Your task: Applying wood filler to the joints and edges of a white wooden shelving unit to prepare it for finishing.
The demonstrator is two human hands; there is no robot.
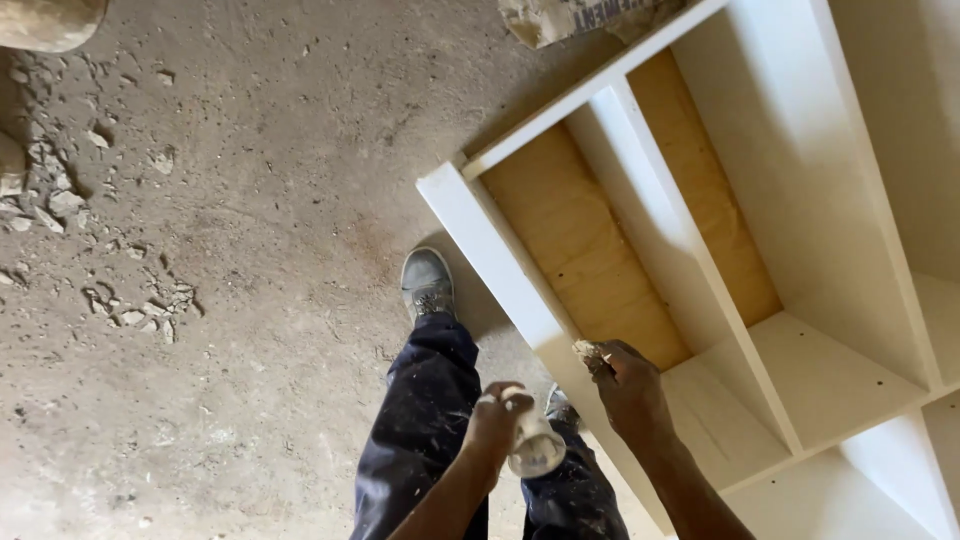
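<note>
Hands at the cabinet's front edge

Both hands work close together low in the view, over the person's legs and beside the white cabinet [800,180].

- Concrete floor [250,200]: dusty grey, carrying everything in view. Rubble chips [130,310] are scattered toward its left edge.
- White cabinet: a shelf unit lying on the floor, open face up, taking up the right half of the view. White dividers split it into compartments; bare plywood backing [585,245] shows in two of them. Its front edge runs diagonally down toward the hands.
- Dark blue trousers [430,420]: speckled with pale dust. One grey shoe [427,283] is planted on the floor just beside the cabinet's near corner.
- Right hand [628,385]: closed, fingers pinching a small crumpled beige wad [588,351], likely paper or cloth, pressed to the cabinet's front edge.
- Left hand [497,420]: wrapped shut around a small white container [535,448], tilted with its round end toward the camera, held above the trousers, just left of the right hand and not touching the cabinet.
- Torn paper sack [560,15]: partly seen at the floor's top edge.
</note>
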